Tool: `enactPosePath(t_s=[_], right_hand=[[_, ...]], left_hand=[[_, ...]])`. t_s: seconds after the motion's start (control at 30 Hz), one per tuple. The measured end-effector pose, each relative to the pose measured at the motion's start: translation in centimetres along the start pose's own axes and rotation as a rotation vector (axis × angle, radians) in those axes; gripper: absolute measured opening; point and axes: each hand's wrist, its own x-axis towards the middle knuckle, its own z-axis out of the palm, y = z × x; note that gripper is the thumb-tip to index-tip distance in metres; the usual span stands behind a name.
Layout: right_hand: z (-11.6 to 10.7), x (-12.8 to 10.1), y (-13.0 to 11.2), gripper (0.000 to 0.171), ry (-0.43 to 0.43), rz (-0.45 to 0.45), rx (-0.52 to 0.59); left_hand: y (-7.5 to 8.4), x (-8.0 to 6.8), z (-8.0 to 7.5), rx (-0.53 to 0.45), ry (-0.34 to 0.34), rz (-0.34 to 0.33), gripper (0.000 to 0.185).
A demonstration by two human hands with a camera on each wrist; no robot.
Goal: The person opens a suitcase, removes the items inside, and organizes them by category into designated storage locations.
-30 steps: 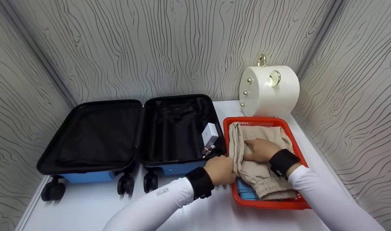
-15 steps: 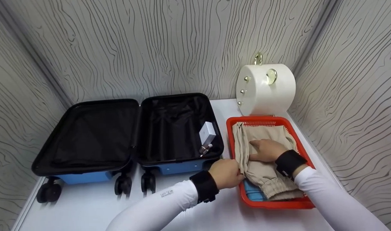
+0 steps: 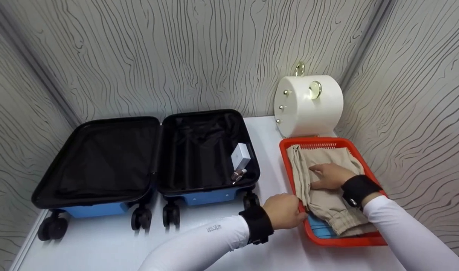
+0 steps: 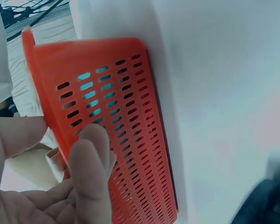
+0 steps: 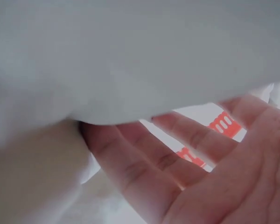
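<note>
My left hand (image 3: 284,211) grips the near left rim of a red plastic basket (image 3: 348,241). In the left wrist view the thumb lies at the rim and the fingers curl against the slotted outer wall (image 4: 98,53). Folded beige trousers (image 3: 323,201) with an elastic waistband fill the basket, and light blue cloth (image 3: 319,227) shows beneath them. On top of the trousers rests my right hand (image 3: 333,176), its fingers pointing left toward the upright fold. The right wrist view shows those fingers (image 5: 130,168) extended, their tips partly hidden behind pale cloth (image 5: 130,60).
An open blue suitcase (image 3: 208,196) with black lining lies left of the basket. Its right half holds a white box (image 3: 240,156) and a small bottle (image 3: 238,175). Behind the basket stands a cream cylindrical case (image 3: 312,107). Patterned walls enclose the white table (image 3: 101,248).
The basket has slid right, away from the suitcase, with both hands moving along with it. A wider strip of table now shows between them. The head view has shifted slightly.
</note>
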Motion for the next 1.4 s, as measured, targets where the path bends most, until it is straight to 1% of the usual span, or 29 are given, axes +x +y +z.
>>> enactPosePath(t_s=[0.23, 0.37, 0.53, 0.6, 0.67, 0.7, 0.8, 0.87, 0.93, 1.0, 1.07, 1.1, 1.2, 1.3, 1.4], right_hand=[[-0.3, -0.7, 2.5, 0.077, 0.012, 0.032, 0.022], [-0.5, -1.1, 3.6, 0.078, 0.015, 0.049, 0.039], [-0.9, -1.3, 4.0, 0.077, 0.021, 0.054, 0.031], [-1.1, -1.4, 3.9, 0.076, 0.015, 0.056, 0.022], [-1.5, -1.3, 3.7, 0.074, 0.003, 0.064, 0.021], [-1.8, -1.3, 3.6, 0.074, -0.005, 0.075, 0.028], [-3.5, -1.3, 3.4, 0.066, 0.011, 0.079, 0.043], [-5.2, -1.3, 3.3, 0.057, 0.068, 0.078, 0.056], [-7.1, -1.0, 3.0, 0.051, 0.149, 0.073, 0.078], [-8.9, -0.5, 2.4, 0.050, 0.237, 0.102, 0.121], [-10.5, 0.2, 2.0, 0.054, 0.315, 0.136, 0.163], [-11.3, 0.6, 1.7, 0.057, 0.355, 0.153, 0.185], [-12.9, 2.3, 1.0, 0.063, 0.459, 0.184, 0.240], [-13.9, 4.3, 0.6, 0.064, 0.543, 0.198, 0.290], [-14.3, 6.1, 0.3, 0.062, 0.607, 0.216, 0.319]], left_hand=[[1.8, 1.3, 1.1, 0.041, 0.021, 0.019, 0.048], [2.3, 1.8, 1.6, 0.036, 0.006, 0.042, 0.042], [1.9, 2.1, 1.7, 0.038, -0.030, 0.079, 0.038], [1.4, 2.1, 1.3, 0.053, -0.025, 0.098, 0.039], [0.6, 1.9, 0.4, 0.074, -0.001, 0.112, 0.033], [0.0, 1.8, -0.1, 0.087, 0.022, 0.113, 0.029], [-2.3, 1.2, -2.2, 0.111, 0.123, 0.111, 0.023], [-4.2, 0.8, -3.5, 0.152, 0.205, 0.098, 0.023], [-6.1, 0.2, -4.7, 0.209, 0.279, 0.072, 0.028], [-7.9, -0.4, -5.5, 0.273, 0.332, 0.033, 0.035], [-9.3, -0.9, -5.8, 0.309, 0.358, 0.002, 0.040], [-10.0, -1.2, -5.9, 0.318, 0.359, -0.008, 0.041], [-11.4, -1.8, -5.8, 0.342, 0.361, -0.013, 0.040], [-12.2, -2.4, -5.4, 0.371, 0.366, 0.003, 0.037], [-12.6, -2.8, -5.0, 0.395, 0.381, 0.016, 0.035]])
